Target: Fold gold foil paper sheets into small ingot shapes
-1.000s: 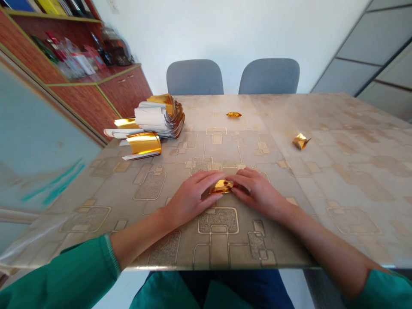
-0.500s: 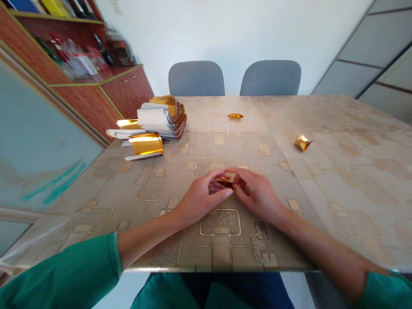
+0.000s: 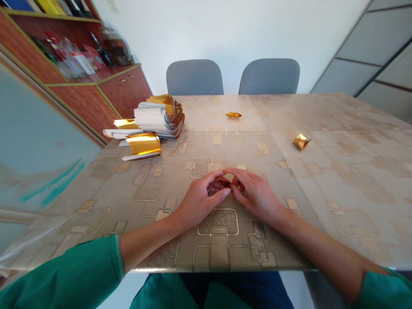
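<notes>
together left hand (image 3: 199, 199) and right hand (image 3: 254, 193) pinch gold foil (image 3: 225, 179).

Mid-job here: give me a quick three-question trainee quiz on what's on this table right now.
1. True or false: both hands pinch the small gold foil piece.
2. How many finished gold folded pieces lie on the table away from the hands?
3. The stack of foil sheets lies on which side of the person: A left, B right?

Key: 1 true: left hand and right hand meet on it. 2 two: far piece, right piece. 3 A.
</notes>
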`<state>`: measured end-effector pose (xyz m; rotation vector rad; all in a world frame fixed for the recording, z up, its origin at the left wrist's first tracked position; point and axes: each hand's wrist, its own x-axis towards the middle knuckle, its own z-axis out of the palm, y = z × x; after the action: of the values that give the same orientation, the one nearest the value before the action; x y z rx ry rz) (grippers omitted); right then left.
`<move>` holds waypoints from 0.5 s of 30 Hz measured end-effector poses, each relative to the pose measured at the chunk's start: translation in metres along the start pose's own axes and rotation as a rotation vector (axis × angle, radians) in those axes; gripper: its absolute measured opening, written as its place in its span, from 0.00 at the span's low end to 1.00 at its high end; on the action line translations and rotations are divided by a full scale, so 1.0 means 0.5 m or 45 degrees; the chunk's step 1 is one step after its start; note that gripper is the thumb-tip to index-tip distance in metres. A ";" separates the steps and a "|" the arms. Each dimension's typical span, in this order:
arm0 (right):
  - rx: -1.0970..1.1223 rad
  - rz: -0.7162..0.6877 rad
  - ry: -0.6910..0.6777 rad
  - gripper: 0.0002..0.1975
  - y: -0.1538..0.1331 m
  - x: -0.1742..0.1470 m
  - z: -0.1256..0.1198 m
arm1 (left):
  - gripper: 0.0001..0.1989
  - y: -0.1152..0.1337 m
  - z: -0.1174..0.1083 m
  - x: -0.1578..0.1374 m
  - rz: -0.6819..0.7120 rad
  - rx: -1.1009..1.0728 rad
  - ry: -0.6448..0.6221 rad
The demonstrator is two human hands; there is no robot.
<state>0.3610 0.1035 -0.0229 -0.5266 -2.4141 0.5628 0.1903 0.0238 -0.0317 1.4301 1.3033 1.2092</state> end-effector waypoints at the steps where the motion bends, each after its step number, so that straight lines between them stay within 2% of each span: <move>1: -0.006 0.011 0.000 0.16 -0.001 0.000 -0.001 | 0.20 0.000 0.000 -0.001 0.003 0.009 0.005; 10: -0.017 0.030 -0.013 0.16 0.000 0.000 -0.003 | 0.19 0.003 0.000 -0.001 0.023 0.049 0.009; 15: 0.004 0.029 -0.070 0.15 -0.002 0.001 -0.001 | 0.17 0.014 0.003 0.000 0.063 0.258 0.036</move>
<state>0.3610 0.1031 -0.0218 -0.5447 -2.4615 0.5975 0.1931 0.0229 -0.0253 1.6018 1.4510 1.1591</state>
